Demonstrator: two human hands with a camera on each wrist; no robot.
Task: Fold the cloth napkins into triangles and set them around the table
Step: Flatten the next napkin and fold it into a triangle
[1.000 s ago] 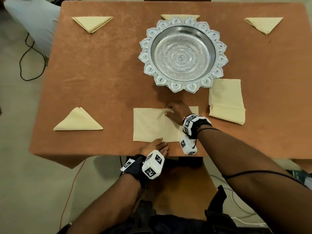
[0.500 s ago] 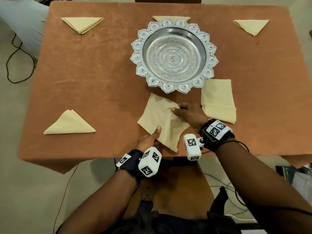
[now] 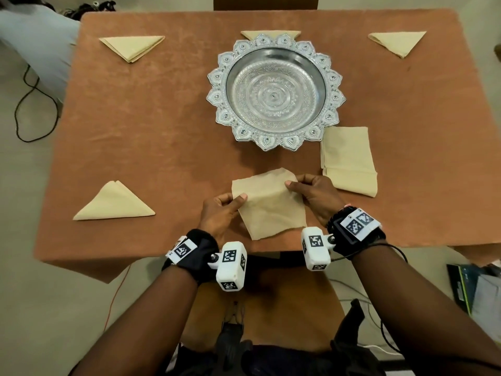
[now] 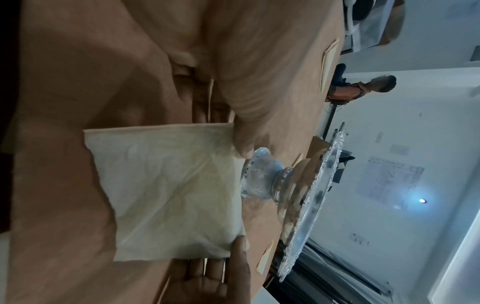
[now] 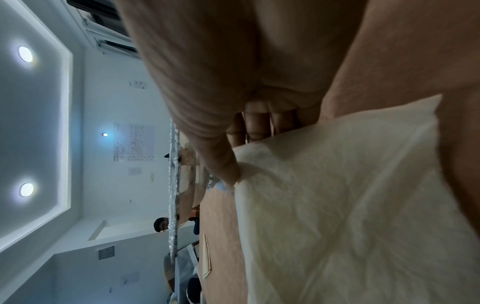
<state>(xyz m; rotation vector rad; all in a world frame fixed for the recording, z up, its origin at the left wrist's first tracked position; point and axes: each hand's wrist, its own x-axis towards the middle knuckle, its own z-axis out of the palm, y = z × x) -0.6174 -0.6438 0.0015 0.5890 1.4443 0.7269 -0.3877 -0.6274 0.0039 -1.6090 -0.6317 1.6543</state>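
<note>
Right now, from the head view, the napkin [image 3: 268, 206] I am working on lies at the near edge of the table [image 3: 162, 126], straight ahead of me and between my two hands. It sits turned, roughly as a diamond, so one diagonal runs from my left hand [image 3: 221, 213] up and across to my right hand [image 3: 311, 194]. The left hand pinches the left corner with thumb on top; the right hand pinches the upper right corner the same way. Both are equally near, so the fold, I judge, turns on bringing one free corner across that diagonal. Four folded triangles already lie around the table; one [image 3: 115, 203] is to my left. A stack of unfolded napkins [image 3: 348, 158] lies just beside my right hand, near the silver bowl [image 3: 275, 93].

From the left wrist view, the napkin [image 4: 168, 191] spreads flat on the table away from the camera, its far side close to the foot of the bowl [image 4: 262, 174]. My left thumb [image 4: 244, 142] presses on one corner, with fingers curled under. The right hand [image 4: 215, 277] holds the opposite corner, thumb on the cloth.

From the right wrist view, the napkin [image 5: 350, 205] fills the lower right and looks slightly lifted near my grip. My right thumb [image 5: 228, 170] clamps its corner against the fingers beneath.
</note>
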